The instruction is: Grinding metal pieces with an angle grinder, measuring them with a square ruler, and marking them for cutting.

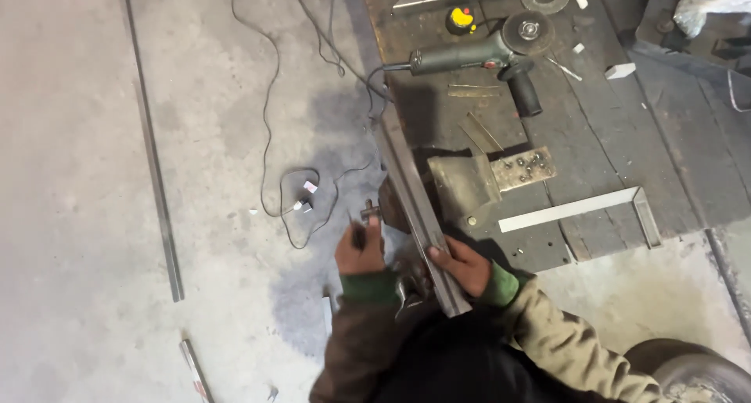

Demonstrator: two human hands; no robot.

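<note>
Left hand (361, 250): fingers clenched on the vise handle (368, 212), at the surface's (610, 145) near edge. Right hand (463, 264): fingers wrapped over the near end of a long metal bar (411, 192), which runs away from the person across the vise (458, 185) and overhangs the edge. Farther back on the dark wooden surface: angle grinder (477, 55) with cord, L-shaped metal strip (579, 207). Thin rod (156, 176) lies on the concrete floor, well apart.
</note>
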